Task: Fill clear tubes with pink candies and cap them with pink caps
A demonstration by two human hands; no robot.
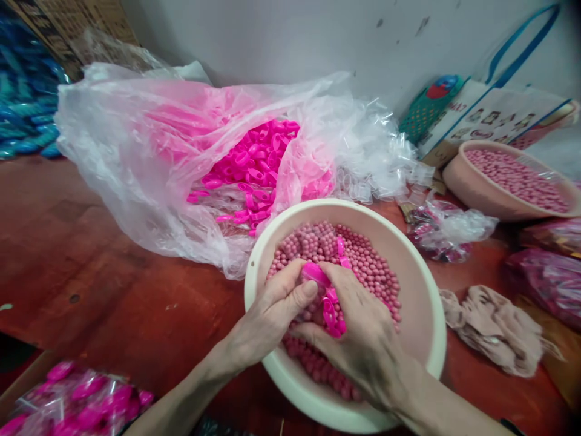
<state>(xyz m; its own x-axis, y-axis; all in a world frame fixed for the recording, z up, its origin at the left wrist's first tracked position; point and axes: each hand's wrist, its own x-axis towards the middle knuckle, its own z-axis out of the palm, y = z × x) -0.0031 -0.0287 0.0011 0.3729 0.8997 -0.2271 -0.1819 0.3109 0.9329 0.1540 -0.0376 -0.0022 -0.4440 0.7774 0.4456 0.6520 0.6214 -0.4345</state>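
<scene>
Both hands in cream bowl (426, 315) of pink beads (363, 260): left hand (272, 309) and right hand (358, 339) fingers pinching magenta plastic pieces (329, 306). Carton (494, 118) print blurred, possibly unreadable.

Just 1 view, the head cam. It looks fwd and down from above, very near the round bowl (426, 290) on the red table (113, 284). A white wall (295, 36) is at the back.
</scene>
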